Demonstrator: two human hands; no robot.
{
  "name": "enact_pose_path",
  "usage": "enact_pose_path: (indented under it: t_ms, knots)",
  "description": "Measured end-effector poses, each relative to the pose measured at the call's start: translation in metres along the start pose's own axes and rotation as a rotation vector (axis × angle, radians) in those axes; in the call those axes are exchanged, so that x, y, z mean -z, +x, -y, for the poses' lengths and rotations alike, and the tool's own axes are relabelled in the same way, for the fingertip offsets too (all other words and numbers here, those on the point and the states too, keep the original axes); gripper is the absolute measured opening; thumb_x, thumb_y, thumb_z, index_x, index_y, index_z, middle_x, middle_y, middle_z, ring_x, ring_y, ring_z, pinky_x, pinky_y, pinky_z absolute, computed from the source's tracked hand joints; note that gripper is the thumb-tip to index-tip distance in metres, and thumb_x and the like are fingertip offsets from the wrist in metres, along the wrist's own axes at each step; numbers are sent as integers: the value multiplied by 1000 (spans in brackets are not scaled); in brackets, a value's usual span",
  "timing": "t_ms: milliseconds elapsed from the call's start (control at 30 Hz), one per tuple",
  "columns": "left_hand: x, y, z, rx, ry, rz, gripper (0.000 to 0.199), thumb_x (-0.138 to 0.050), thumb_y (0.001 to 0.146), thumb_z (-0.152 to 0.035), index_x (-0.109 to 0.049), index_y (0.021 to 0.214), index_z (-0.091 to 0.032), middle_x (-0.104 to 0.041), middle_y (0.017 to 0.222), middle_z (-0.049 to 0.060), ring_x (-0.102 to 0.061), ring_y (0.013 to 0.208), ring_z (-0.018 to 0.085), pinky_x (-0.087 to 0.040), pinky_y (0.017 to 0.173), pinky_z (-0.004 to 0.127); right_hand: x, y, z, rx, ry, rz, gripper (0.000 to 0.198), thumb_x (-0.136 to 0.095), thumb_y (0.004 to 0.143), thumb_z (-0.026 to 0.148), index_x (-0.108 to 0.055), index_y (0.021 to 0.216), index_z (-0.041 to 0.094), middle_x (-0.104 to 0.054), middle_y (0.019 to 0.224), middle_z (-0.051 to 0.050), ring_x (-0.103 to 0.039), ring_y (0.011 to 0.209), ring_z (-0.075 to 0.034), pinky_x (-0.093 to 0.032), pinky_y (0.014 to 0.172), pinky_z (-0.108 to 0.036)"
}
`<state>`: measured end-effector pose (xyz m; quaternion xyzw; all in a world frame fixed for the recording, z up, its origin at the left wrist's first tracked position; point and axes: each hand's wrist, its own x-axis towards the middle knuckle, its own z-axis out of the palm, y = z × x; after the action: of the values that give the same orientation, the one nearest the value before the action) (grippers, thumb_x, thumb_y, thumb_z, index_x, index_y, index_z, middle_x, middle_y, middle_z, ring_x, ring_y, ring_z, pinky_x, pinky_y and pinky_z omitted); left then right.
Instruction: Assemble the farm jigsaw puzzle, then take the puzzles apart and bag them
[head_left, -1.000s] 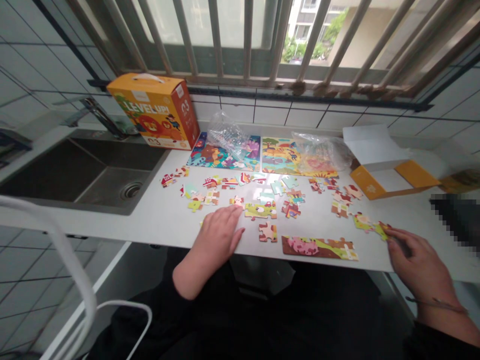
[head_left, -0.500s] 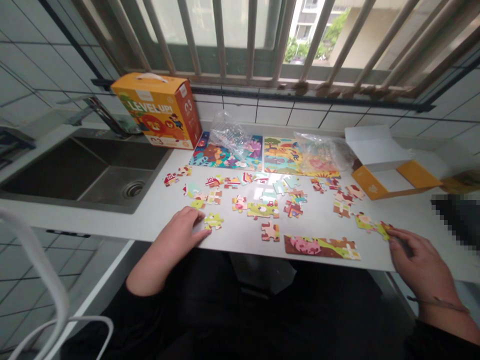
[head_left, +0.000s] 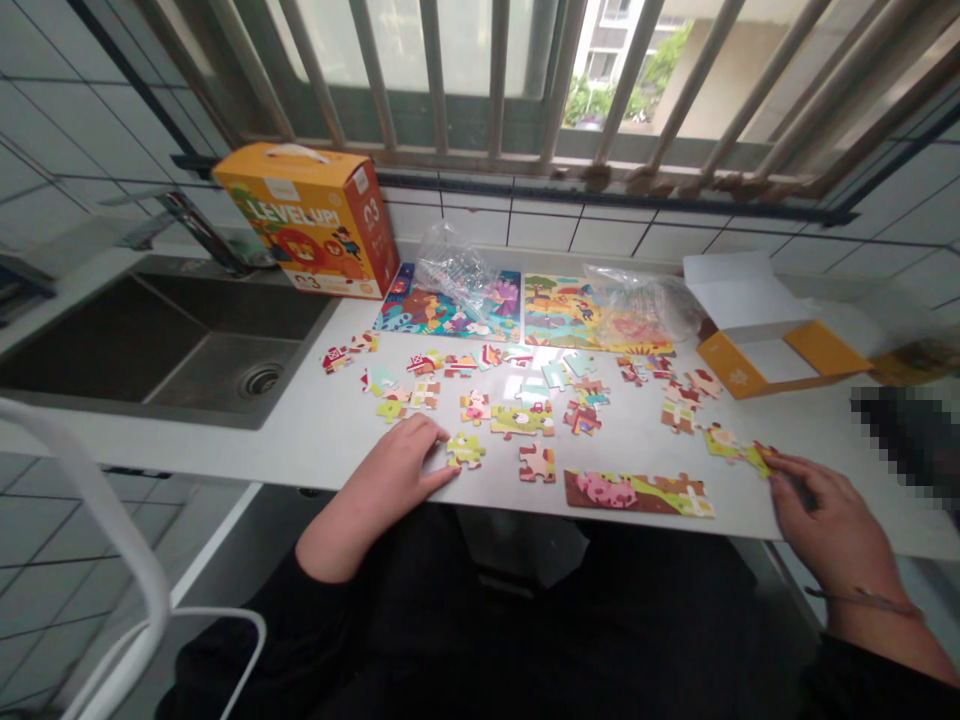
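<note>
Here, the green piece [head_left: 466,451] lies at the fingertips [head_left: 449,473] of the left hand [head_left: 397,460].

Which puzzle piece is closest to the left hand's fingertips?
The green puzzle piece with white markings, right at the fingertips of the left hand. The beige-and-brown piece and every other one lie farther from those fingertips.
</note>
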<state>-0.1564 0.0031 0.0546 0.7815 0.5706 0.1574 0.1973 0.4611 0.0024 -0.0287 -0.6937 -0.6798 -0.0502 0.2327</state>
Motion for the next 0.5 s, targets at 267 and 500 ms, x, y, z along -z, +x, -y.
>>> enact_pose_path:
  t_ms: [267,500]
  knots:
    - [-4,26,-10,-91,-1,-86,28,-79,95,-41,-68,113,-21,-72,120,11,-67,118,31,-54,104,46,1,0,3,1,6,-14,48,-46,102,57,-74,119,23,-77,127,-13,-72,121,-35,-56,113,-54]
    - [-11,36,-16,-217,-27,-2,35,-83,92,-43,-72,119,-23,-70,148,14,-62,141,34,-45,121,53,1,0,4,6,15,-19,46,-48,101,56,-75,119,23,-77,127,-13,-72,121,-34,-56,112,-52]
